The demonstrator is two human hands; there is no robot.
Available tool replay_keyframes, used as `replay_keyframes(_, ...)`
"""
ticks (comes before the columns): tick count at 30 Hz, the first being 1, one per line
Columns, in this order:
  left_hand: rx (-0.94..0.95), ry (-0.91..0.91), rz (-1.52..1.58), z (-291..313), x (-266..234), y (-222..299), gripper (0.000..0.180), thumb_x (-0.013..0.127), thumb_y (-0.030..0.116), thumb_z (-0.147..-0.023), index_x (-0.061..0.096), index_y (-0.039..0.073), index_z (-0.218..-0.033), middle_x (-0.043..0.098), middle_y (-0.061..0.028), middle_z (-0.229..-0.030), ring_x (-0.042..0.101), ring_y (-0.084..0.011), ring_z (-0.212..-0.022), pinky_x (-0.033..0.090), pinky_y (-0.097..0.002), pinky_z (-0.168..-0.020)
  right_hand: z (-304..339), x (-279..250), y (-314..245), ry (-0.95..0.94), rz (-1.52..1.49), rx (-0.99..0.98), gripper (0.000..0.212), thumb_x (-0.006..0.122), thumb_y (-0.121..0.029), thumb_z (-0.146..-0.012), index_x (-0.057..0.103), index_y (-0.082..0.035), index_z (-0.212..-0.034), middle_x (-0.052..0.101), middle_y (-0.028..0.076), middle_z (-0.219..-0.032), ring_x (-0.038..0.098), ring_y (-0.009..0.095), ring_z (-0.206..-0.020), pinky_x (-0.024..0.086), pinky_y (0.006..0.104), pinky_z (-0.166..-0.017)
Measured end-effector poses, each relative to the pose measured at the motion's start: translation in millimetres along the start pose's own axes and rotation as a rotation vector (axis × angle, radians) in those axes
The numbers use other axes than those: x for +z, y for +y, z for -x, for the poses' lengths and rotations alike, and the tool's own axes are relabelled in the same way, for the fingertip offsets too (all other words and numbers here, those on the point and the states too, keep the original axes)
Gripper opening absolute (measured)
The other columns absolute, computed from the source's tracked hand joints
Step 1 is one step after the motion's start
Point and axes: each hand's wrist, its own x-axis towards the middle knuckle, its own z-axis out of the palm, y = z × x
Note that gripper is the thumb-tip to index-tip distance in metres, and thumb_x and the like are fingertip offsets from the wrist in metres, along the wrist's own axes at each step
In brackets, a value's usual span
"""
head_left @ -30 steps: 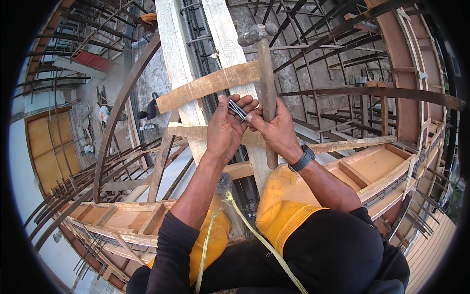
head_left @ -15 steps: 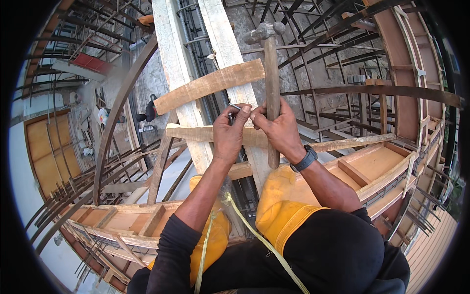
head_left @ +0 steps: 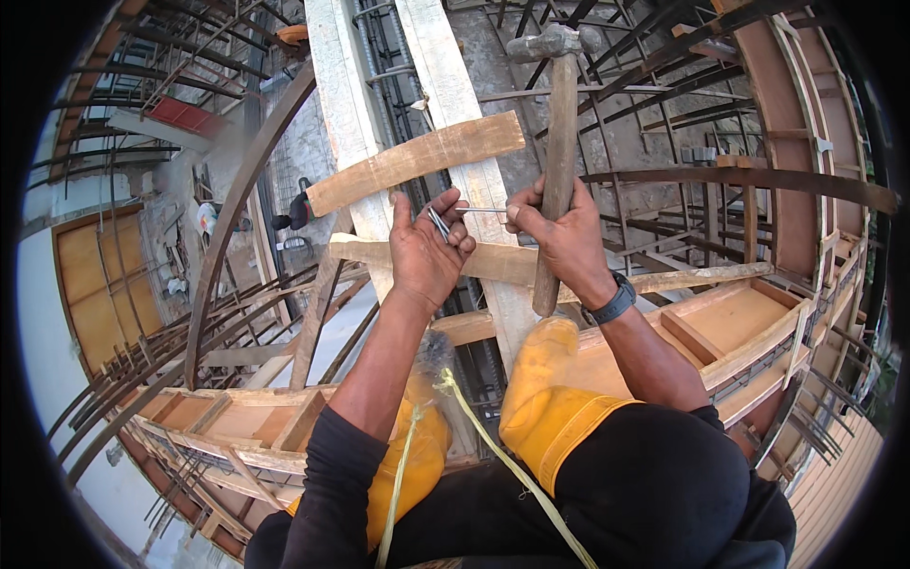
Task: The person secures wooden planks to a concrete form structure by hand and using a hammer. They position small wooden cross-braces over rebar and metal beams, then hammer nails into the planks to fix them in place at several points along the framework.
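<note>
In front of me run two long pale wooden beams, with steel bars between them. Across both beams lies a short curved board; closer to me, another wooden piece crosses them.

Left hand palm up, fingers half curled around a few loose nails. Right hand pinches a single nail, its shaft reaching across toward the left fingers; same hand grips a hammer, steel head at the far end. Dark watch on right wrist. Beyond the hands, a curved wooden board lies across two pale beams, rebar between them. Yellow boots nearer the body.
</note>
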Motion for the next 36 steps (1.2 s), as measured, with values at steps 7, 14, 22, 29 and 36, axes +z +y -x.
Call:
replay_keyframes(7,-0.083,-0.048,0.397,7.7,25.0,-3.8,0.086,0.03,0.077,-0.095,0.058,-0.001,-0.119,0.063,-0.0154,-0.116,0.062,-0.0302,-0.111,0.05,-0.0447,-0.1,26.2,14.3,3.5,-0.111,0.006,-0.062,0.036,0.076,-0.007,-0.083,0.053,0.0,-0.11,0.07,0.006,-0.093,0.066,0.013,-0.09,0.054,0.0283,-0.081)
replay_keyframes(14,-0.12,-0.257,0.511,2.6,25.3,-13.7,0.063,0.036,0.056,-0.104,0.058,-0.001,-0.122,0.064,-0.0189,-0.125,0.059,-0.0342,-0.121,0.048,-0.0498,-0.107,35.7,8.1,11.9,-0.09,0.162,-0.115,0.036,0.071,-0.007,-0.088,0.054,0.001,-0.119,0.07,0.006,-0.097,0.066,0.012,-0.092,0.053,0.0296,-0.084)
replay_keyframes(22,-0.105,-0.329,0.474,3.5,18.7,-14.5,0.049,0.039,0.041,-0.106,0.058,0.004,-0.132,0.06,-0.0168,-0.135,0.057,-0.0318,-0.126,0.045,-0.0484,-0.107,33.2,8.5,10.5,-0.071,0.084,-0.12,0.037,0.067,-0.003,-0.086,0.054,0.001,-0.12,0.071,0.008,-0.097,0.068,0.015,-0.089,0.054,0.0303,-0.082)
replay_keyframes(29,-0.132,-0.308,0.52,7.1,23.4,-20.1,0.049,0.034,0.04,-0.107,0.055,0.005,-0.134,0.058,-0.0137,-0.139,0.055,-0.0295,-0.127,0.047,-0.0491,-0.103,38.2,8.5,2.7,-0.113,0.187,-0.132,0.039,0.076,-0.01,-0.083,0.053,0.001,-0.113,0.071,0.008,-0.091,0.068,0.015,-0.082,0.055,0.0295,-0.074)
replay_keyframes(36,-0.158,-0.231,0.495,9.5,26.0,-24.5,0.051,0.031,0.042,-0.107,0.051,0.005,-0.138,0.058,-0.0128,-0.138,0.052,-0.0269,-0.13,0.041,-0.0486,-0.109,38.5,2.7,3.0,-0.13,0.462,0.011,0.052,0.081,-0.012,-0.08,0.054,0.001,-0.123,0.065,0.005,-0.088,0.06,0.01,-0.079,0.052,0.0273,-0.071)
